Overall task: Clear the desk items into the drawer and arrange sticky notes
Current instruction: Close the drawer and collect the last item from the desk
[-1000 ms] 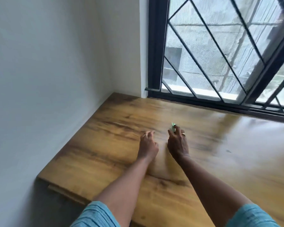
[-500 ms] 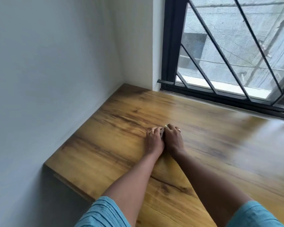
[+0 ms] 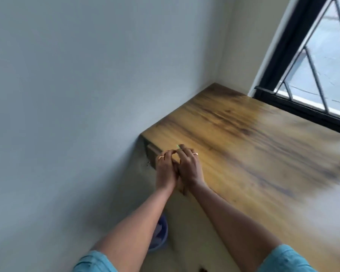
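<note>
My left hand (image 3: 166,169) and my right hand (image 3: 188,165) are pressed side by side at the front left corner of the wooden desk (image 3: 253,146). A sliver of green sticky note (image 3: 178,146) pokes out past my right hand's fingertips, which pinch it. My left hand's fingers curl toward the same spot; whether they hold the note is hidden. Below the desk's edge, the front of a drawer (image 3: 152,152) shows partly behind my hands. The frame is motion-blurred.
A pale wall (image 3: 77,95) stands close on the left. A black-framed window with a diagonal grille (image 3: 312,75) runs along the desk's far side. A blue bucket (image 3: 159,236) sits on the floor under my left forearm.
The view has swung left and down. My hands came together and moved from the middle of the desk to its front left corner, the green note still in my right hand.
</note>
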